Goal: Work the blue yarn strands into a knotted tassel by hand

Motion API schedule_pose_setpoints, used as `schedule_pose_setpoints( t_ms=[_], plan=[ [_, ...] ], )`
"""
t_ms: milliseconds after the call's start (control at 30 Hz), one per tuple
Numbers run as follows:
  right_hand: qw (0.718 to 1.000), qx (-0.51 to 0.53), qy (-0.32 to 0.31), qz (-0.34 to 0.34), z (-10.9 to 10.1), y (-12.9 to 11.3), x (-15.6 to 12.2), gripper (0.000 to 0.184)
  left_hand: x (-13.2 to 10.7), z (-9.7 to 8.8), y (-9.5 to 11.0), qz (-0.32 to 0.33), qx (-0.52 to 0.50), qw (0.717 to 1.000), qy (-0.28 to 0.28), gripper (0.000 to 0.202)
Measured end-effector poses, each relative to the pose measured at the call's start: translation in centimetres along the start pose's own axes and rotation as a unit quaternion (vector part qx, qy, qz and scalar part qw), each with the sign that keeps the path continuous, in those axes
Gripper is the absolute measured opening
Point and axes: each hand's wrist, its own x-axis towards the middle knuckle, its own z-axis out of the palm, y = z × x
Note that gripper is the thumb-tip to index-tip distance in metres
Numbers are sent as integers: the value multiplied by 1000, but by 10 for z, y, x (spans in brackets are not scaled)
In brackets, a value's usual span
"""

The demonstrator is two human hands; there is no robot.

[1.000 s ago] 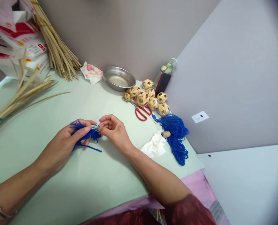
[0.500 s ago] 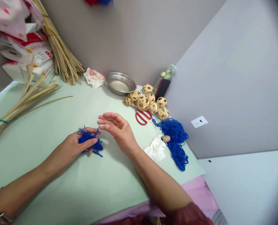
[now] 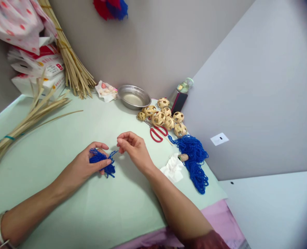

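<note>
Head view. Left hand [image 3: 87,164] clamped on a blue yarn bunch [image 3: 97,157], thumb over it, fingers behind, at centre-left of the frame, just above the pale green counter [image 3: 99,207]. Right hand [image 3: 135,150] apart from the left, thumb and fingertips drawn together near a loose strand of the bunch; cannot tell whether they grip it.

Progress, as judged: bunch gathered into a short tuft; ends uneven, one strand sticking out. Whether it is tied cannot be made out. Tidying of the ends appears to be left. Scissors [image 3: 156,128], red handles, lie right of centre, untouched.

Materials: tuft soft, fibrous, frayed. Yarn hank [image 3: 194,148] at right: same blue, long loops, loosely heaped. Thread spool [image 3: 184,157] beside it, dull tan; crumpled white tissue [image 3: 173,167] adjacent. Woven balls [image 3: 158,118] above the scissors: flat tan strips, round, openwork. Steel basin [image 3: 129,104], upper middle: smooth, shiny, round. Strip bundle [image 3: 26,124] at left: long, flat, stiff-looking, with a teal tie.
</note>
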Motion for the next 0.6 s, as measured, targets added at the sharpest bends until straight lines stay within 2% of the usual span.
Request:
schedule_pose_setpoints(
  t_ms=[133, 200, 300, 367, 467, 500, 533, 600],
  plan=[
    [990, -37, -126, 45, -2, 1, -1, 41, 2, -1, -3, -7, -9, 1000, -3, 52],
    [993, -26, -106, 43, -3, 1, 0, 41, 2, -2, -4, -7, -2, 1000, 1, 51],
    [1000, -21, -11, 7, -6, -3, 1, 43, 1, -3, -7, -8, 2, 1000, 14, 49],
    [998, -49, -26, 8, -7, -5, 0, 42, 1, -3, -8, -7, -6, 1000, 14, 49],
    [986, -85, -135, 42, -7, -5, -2, 42, 2, -3, -7, -3, -5, 1000, 8, 50],
    [983, -84, -153, 51, -7, -3, -1, 43, 2, -2, -6, -5, 1, 1000, 9, 51],
    [984, -75, -150, 54, -8, -2, -1, 44, 1, -2, -5, -7, 6, 1000, 11, 52],
    [994, -45, -86, 40, -8, -2, 1, 44, 1, -1, -1, -13, 11, 1000, 15, 54]
  ],
)
